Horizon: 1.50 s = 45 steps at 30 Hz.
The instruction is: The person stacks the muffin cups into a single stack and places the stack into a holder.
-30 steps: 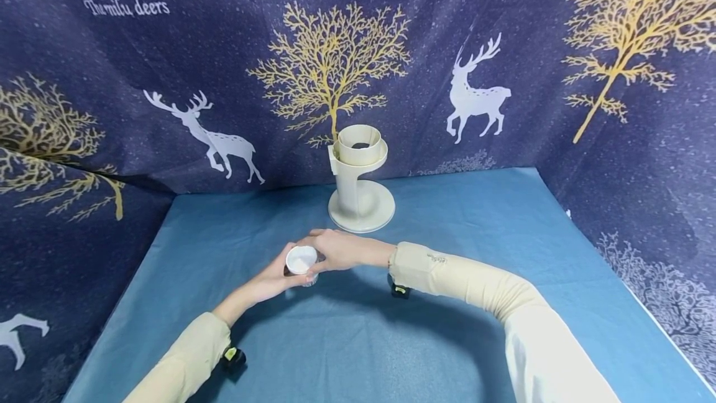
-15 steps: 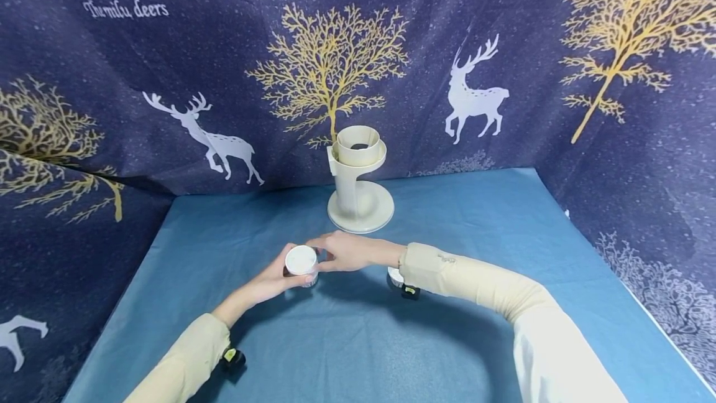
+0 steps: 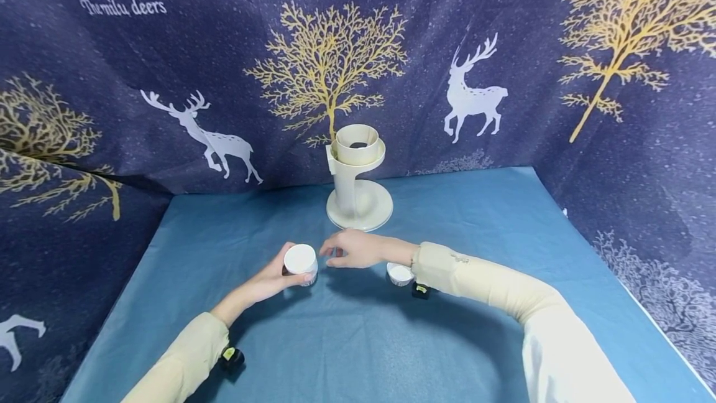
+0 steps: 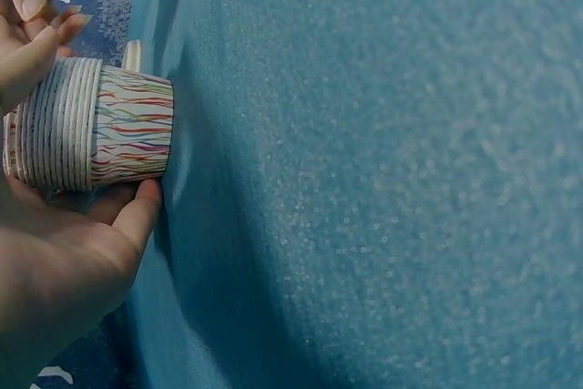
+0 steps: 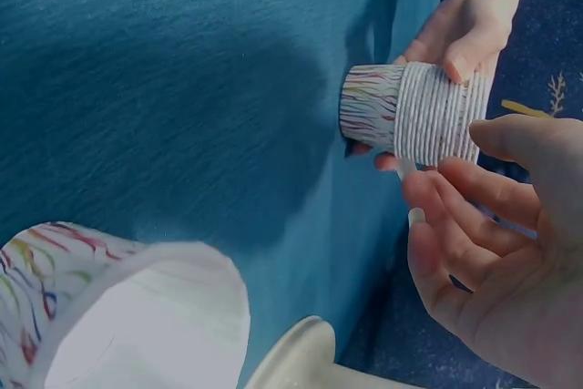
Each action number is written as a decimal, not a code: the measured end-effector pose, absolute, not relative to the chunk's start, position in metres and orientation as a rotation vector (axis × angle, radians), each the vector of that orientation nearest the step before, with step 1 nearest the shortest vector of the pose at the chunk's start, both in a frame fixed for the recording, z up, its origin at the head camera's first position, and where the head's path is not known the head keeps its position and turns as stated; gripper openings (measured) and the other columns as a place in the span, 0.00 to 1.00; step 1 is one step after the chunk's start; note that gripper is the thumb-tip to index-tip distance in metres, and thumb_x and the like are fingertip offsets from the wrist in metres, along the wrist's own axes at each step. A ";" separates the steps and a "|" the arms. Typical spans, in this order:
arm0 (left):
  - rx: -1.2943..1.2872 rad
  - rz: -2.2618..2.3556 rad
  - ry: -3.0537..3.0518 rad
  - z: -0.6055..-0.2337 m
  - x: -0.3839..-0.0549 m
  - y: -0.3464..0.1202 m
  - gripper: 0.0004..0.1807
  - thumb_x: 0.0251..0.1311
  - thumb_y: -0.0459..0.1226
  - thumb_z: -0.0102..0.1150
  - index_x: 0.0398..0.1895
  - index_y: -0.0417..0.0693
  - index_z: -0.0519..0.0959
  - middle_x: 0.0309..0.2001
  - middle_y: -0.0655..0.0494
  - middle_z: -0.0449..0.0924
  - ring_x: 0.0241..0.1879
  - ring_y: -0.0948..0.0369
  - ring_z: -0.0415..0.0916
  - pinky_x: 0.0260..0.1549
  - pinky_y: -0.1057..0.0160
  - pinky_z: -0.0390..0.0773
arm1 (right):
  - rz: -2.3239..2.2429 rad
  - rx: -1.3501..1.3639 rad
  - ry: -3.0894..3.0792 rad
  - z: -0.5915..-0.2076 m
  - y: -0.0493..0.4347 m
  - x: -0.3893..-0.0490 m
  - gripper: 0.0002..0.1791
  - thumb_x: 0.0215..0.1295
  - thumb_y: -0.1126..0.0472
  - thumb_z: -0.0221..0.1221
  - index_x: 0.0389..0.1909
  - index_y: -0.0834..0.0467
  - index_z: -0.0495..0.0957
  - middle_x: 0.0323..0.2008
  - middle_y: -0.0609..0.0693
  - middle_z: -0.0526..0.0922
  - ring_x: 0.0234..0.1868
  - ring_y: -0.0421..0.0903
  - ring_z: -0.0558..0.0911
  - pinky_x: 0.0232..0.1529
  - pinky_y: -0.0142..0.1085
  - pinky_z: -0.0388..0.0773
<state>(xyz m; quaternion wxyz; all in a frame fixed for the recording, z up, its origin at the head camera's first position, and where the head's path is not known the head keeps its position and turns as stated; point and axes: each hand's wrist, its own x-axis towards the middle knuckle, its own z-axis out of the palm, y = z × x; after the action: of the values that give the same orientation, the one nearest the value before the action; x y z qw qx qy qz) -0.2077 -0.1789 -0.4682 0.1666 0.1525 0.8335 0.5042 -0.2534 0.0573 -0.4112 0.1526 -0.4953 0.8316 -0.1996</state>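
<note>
My left hand grips a stack of small paper cups with colourful wavy stripes, its thumb in front and fingers behind. The nested rims show edge-on in the left wrist view. Just right of the stack, my right hand hangs with bent, spread fingers and nothing between them. In the right wrist view its thumb overlaps the end of the stack. A single paper cup stands on the blue cloth by the right cuff, its white inside large in the right wrist view.
Behind the hands stands a cream stand with a round base and a ring that holds a funnel-like cup. A blue cloth covers the table. A dark curtain with deer and trees hangs around its back and sides.
My right hand has drawn away from the stack, to the right. The single cup, hidden by the right cuff before, now shows. My left hand stays in place with the stack.
</note>
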 end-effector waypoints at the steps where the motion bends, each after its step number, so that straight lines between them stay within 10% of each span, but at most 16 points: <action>1: 0.432 1.431 2.375 -0.468 -0.208 -0.178 0.34 0.53 0.43 0.63 0.59 0.49 0.56 0.54 0.47 0.67 0.51 0.55 0.68 0.46 0.60 0.68 | -0.583 -1.421 2.383 -0.411 0.059 -0.254 0.18 0.66 0.56 0.52 0.53 0.58 0.74 0.47 0.52 0.81 0.40 0.38 0.78 0.44 0.33 0.76; 45: 0.390 1.387 2.415 -0.465 -0.206 -0.178 0.34 0.52 0.44 0.64 0.59 0.50 0.57 0.54 0.48 0.67 0.51 0.55 0.67 0.49 0.58 0.66 | -0.644 -1.194 2.450 -0.410 0.145 -0.265 0.16 0.66 0.56 0.52 0.50 0.57 0.77 0.47 0.49 0.81 0.49 0.42 0.78 0.52 0.41 0.72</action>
<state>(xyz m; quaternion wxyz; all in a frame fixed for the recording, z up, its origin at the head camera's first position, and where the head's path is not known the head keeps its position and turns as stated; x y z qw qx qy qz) -0.2057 -0.1778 -0.4650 0.1640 0.1367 0.8472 0.4865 -0.2650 0.1452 -0.4099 0.1697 -0.4200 0.8623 -0.2265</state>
